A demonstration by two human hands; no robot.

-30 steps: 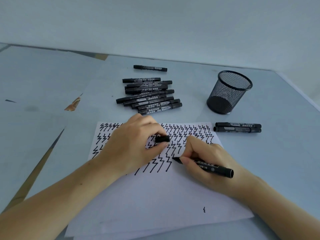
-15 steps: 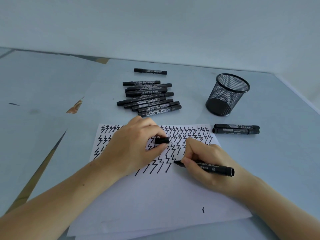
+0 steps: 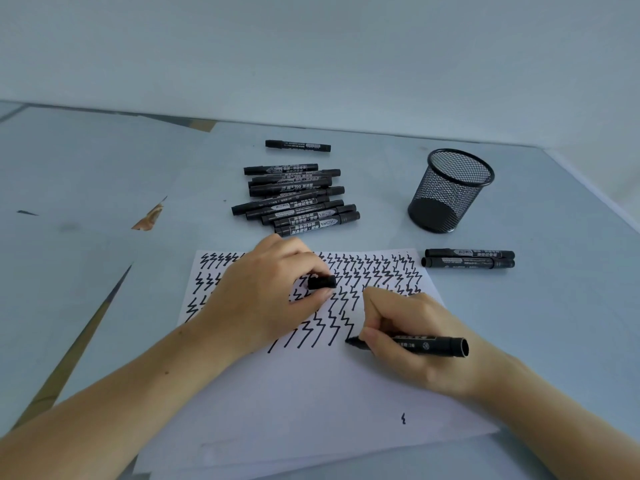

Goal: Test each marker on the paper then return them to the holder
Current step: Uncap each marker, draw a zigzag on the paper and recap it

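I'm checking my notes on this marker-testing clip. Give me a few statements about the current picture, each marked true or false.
1. The right hand holds an uncapped marker with its tip on the paper. True.
2. The left hand is empty. False: it pinches a cap.
3. The mesh holder is full of markers. False: none show inside.
4. Two markers lie right of the paper. True.
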